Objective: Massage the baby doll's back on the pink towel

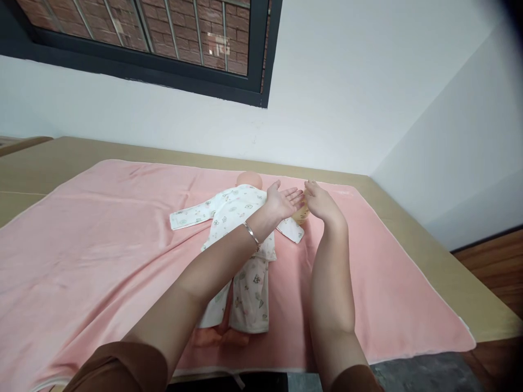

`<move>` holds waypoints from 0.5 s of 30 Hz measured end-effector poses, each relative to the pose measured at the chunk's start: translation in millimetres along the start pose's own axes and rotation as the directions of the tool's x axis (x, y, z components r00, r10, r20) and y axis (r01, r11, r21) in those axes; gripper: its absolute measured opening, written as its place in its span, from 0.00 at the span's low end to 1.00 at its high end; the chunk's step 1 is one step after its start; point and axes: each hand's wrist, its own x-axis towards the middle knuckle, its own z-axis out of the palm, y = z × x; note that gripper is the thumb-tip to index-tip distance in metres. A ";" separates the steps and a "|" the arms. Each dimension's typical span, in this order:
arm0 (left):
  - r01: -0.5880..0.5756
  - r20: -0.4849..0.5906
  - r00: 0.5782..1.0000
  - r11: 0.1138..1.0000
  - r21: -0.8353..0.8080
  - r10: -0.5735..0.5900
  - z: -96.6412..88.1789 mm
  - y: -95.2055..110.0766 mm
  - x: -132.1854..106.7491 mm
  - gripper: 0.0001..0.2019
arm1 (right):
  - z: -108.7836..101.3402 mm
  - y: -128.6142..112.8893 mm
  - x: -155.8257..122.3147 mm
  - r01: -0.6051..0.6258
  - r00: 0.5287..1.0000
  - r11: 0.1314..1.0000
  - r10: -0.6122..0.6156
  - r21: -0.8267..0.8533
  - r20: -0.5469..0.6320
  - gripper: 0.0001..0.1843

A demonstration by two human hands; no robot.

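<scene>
A doll (249, 180) lies on its back on a pink blanket, dressed in a white printed top (235, 209) and matching trousers (251, 296). My left hand (283, 201), with a bangle at the wrist, hovers over the doll's sleeve (291, 231), palm up and fingers stretched out. Facing it from the right, my right hand (322, 202) is bent at the wrist, its fingers pointing left and looking open. Between and behind the hands shows a small yellow patterned thing (301, 215), partly covered. Whether either hand touches it, I cannot tell.
The pink blanket (122, 218) covers much of a tan padded surface (392, 218). A white wall (318, 109) rises behind it, with a dark-framed barred window (253, 87) above. Wood panelling (498, 267) stands at the right.
</scene>
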 end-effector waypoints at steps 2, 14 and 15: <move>0.005 0.012 1.000 1.000 0.002 -0.005 -1.9 0.8 2.6 0.35 | 1.6 2.2 1.4 -0.005 1.000 1.000 0.006 -0.031 0.019 0.32; -0.001 -0.038 0.999 0.998 -0.063 -0.001 -26.0 14.3 -27.2 0.30 | 4.8 -67.7 -43.5 0.312 0.950 0.928 -0.308 -0.203 0.052 0.33; -0.013 -0.063 0.998 0.997 -0.076 0.009 -27.5 16.1 -31.6 0.29 | 14.0 -82.4 -53.1 0.454 0.891 0.866 -0.439 -0.210 0.117 0.33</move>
